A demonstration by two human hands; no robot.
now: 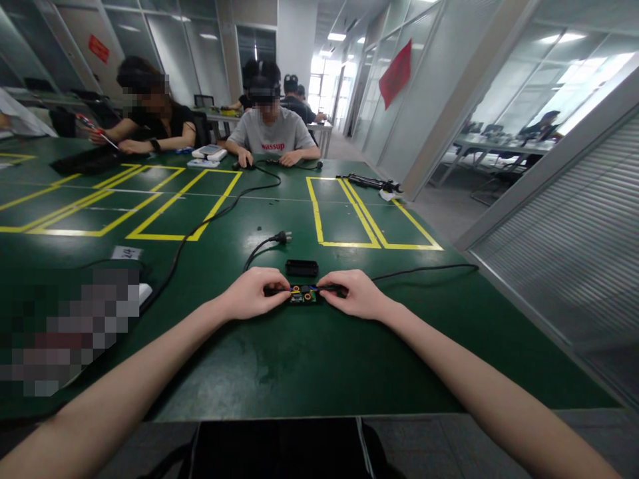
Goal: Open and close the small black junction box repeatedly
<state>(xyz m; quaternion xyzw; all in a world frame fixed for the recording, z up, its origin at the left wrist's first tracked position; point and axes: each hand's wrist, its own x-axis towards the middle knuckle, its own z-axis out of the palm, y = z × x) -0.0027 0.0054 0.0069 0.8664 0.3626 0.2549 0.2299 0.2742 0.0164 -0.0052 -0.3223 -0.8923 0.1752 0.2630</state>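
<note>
A small green circuit board (303,296) with copper-coloured coils lies in a black case half on the table, between my two hands. My left hand (253,293) pinches a black power cord at the board's left end, where coloured wires show. On the opposite end, my right hand (355,295) has its fingertips closed on another black cable (424,269), which trails off to the right. Just beyond the board sits a separate black case half (301,267), hollow side visible. A two-pin plug (282,237) lies further back, its cord running toward my left hand.
The green table (239,372) carries yellow tape outlines (164,237). A long black cable (200,229) crosses at left, near a blurred-out object (74,332). Black gear (372,183) lies at the far right edge. Two people (272,130) (154,113) work across the table.
</note>
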